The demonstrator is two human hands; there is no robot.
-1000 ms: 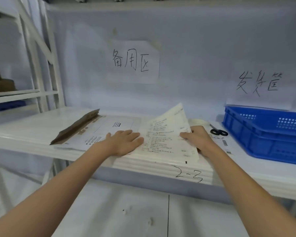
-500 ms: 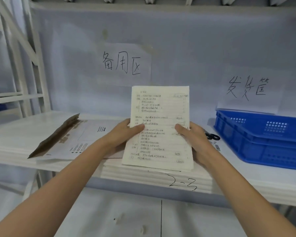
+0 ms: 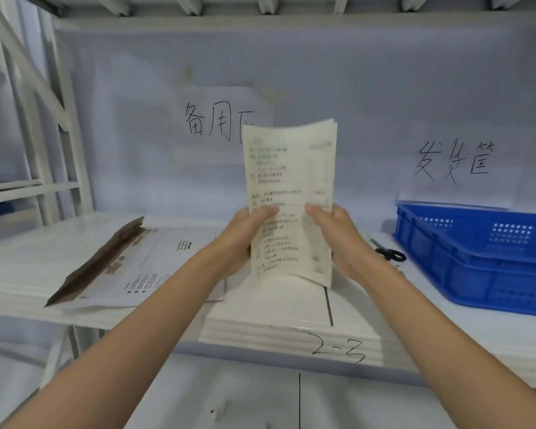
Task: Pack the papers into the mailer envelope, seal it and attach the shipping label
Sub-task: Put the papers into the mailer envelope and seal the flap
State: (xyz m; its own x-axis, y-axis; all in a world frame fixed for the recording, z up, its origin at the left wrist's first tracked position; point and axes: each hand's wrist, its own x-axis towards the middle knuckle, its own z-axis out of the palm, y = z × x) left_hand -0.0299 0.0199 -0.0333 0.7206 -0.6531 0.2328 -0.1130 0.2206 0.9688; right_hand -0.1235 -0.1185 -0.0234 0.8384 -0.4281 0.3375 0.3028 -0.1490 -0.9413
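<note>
The papers [image 3: 290, 193] stand upright above the front of the shelf [image 3: 37, 258], printed side toward the person, their lower edge resting on or just above its white surface; the sheets bow slightly at the top. The left hand [image 3: 242, 243] grips the left edge of the stack, thumb across the printed face and fingers [image 3: 245, 258] curled behind. The right hand [image 3: 334, 239] grips the right edge in the same manner, thumb on the face and remaining fingers wrapped around the back, so both hands pinch the stack between them. To the left, the mailer envelope [image 3: 136, 264] lies flat on the shelf with its brown flap open and pointing left, apart from the papers. To the right, black-handled scissors [image 3: 390, 253] lie on the shelf just beside a blue crate [image 3: 477, 258]. Two handwritten paper signs [image 3: 217, 119] hang on the back wall, one partly hidden behind the papers. The marking "2-3" [image 3: 338, 351] is written on the shelf's front edge.
</note>
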